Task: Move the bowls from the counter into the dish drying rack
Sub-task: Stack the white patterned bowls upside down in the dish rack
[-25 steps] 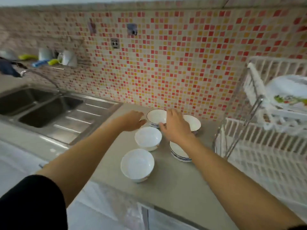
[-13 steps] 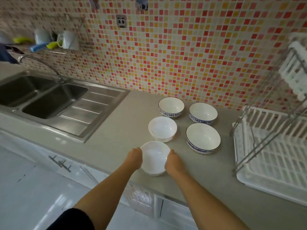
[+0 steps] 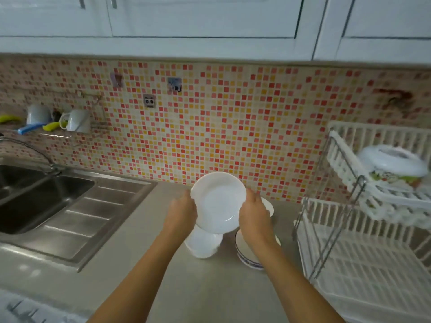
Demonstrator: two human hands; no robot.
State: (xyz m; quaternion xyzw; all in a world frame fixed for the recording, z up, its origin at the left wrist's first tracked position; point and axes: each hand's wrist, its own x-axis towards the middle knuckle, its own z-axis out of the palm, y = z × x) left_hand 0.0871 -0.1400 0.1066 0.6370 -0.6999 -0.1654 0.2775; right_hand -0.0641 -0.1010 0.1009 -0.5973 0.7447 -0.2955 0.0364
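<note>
Both hands, left hand and right hand, are gripping a white bowl above the counter; other bowls are waiting below; the rack on the right is holding none of them.

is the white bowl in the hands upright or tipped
Tipped. The plain white bowl, held between left hand and right hand, turns its empty inside toward the camera.
</note>
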